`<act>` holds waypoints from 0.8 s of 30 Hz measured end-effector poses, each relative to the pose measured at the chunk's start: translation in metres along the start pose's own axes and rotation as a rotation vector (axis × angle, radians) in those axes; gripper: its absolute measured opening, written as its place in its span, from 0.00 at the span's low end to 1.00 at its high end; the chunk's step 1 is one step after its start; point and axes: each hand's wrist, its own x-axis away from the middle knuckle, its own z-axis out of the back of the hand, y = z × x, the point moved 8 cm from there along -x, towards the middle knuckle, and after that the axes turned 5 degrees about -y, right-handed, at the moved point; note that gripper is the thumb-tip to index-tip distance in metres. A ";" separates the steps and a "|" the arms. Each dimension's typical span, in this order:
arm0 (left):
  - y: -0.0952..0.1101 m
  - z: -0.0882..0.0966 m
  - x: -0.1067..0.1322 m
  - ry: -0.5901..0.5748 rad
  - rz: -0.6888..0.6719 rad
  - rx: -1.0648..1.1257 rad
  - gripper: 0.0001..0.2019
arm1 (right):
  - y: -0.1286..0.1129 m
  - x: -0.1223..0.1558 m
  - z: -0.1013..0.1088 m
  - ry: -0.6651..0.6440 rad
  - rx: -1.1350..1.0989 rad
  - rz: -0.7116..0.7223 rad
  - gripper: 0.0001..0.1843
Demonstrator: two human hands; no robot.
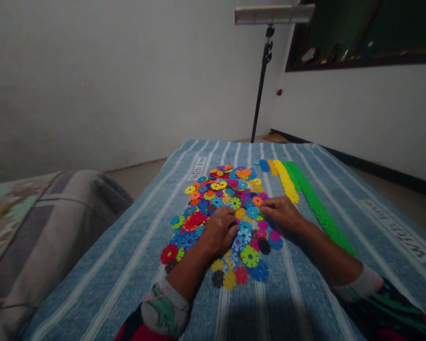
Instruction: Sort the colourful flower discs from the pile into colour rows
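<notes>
A heap of flat, flower-shaped plastic discs [220,199] in many colours lies spread on a blue striped cloth [135,255]. My left hand [218,231] rests on the near middle of the heap, knuckles up and fingers curled under; what they hold is hidden. My right hand [282,214] lies on the heap's right edge, fingers pressed together among the discs. To the right of it run long joined strips of discs: a green strip [317,208], a yellow strip [287,182], and short orange and blue pieces [268,166] at the far end.
A grey and patterned cushion [39,222] lies at the left beside the cloth. A black lamp stand [261,80] rises beyond the cloth's far edge. White walls close the back and right, with a dark window frame [362,33] above.
</notes>
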 end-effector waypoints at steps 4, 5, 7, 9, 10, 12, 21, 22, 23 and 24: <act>-0.001 -0.001 0.000 -0.021 0.020 -0.011 0.09 | 0.003 0.019 -0.002 0.080 -0.081 -0.022 0.14; -0.001 -0.003 0.000 -0.026 0.026 -0.026 0.09 | 0.004 0.022 -0.003 0.097 -0.090 -0.029 0.14; -0.002 -0.007 0.000 -0.052 0.034 -0.063 0.11 | 0.007 0.025 -0.006 0.120 -0.091 -0.029 0.13; -0.003 -0.012 0.000 -0.088 0.042 -0.095 0.13 | 0.008 0.026 -0.010 0.136 -0.080 -0.006 0.14; -0.003 -0.014 -0.001 -0.102 0.046 -0.107 0.14 | 0.008 0.026 -0.012 0.144 -0.070 0.011 0.14; -0.003 -0.015 -0.001 -0.113 0.056 -0.123 0.15 | 0.008 0.025 -0.016 0.160 -0.044 0.039 0.14; -0.002 -0.013 0.000 -0.087 0.070 -0.159 0.14 | 0.003 0.024 -0.022 0.184 -0.008 0.094 0.13; -0.002 -0.013 0.000 -0.087 0.076 -0.154 0.14 | 0.003 0.024 -0.023 0.190 -0.001 0.103 0.13; -0.003 -0.014 -0.001 -0.089 0.087 -0.144 0.14 | 0.003 0.023 -0.023 0.196 0.008 0.109 0.13; -0.004 -0.014 -0.002 -0.092 0.100 -0.132 0.13 | 0.003 0.023 -0.024 0.202 0.018 0.113 0.13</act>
